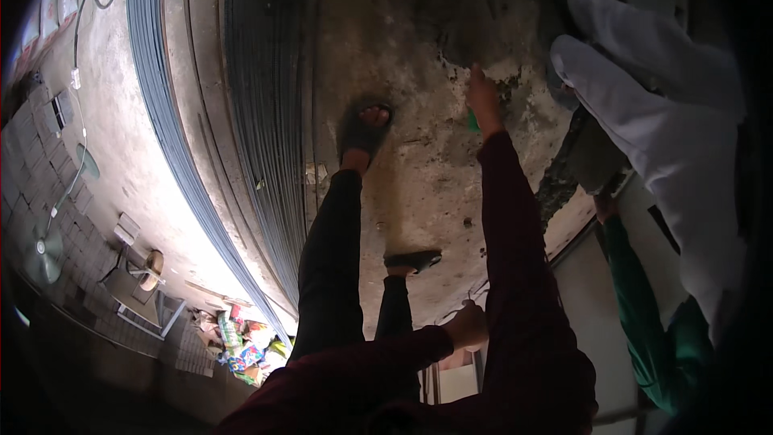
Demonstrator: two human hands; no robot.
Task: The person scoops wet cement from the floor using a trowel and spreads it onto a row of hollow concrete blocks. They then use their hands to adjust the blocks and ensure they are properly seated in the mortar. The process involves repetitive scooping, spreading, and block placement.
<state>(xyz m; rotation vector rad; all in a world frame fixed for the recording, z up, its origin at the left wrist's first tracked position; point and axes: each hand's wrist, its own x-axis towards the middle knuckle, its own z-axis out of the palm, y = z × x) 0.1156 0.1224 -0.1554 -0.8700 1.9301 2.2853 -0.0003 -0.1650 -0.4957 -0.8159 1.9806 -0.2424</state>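
My right hand [483, 97] reaches out over the stained concrete floor [411, 177], its fingers closed around a small green thing [473, 119] that is mostly hidden. My left hand [465, 324] is closed near my right forearm, low in the middle; a thin, pale item shows beside it, too small to name. Below me are my legs and dark sandals [362, 133], one foot forward and the other further back.
Long steel bars [258, 145] run along my left. Beyond them are a wheeled metal cart [145, 282], a fan [47, 251] and colourful sacks [241, 346]. At right, a co-worker's green-sleeved arm [628, 298] holds a grey slab-like thing [592, 157] beside white-trousered legs [644, 137].
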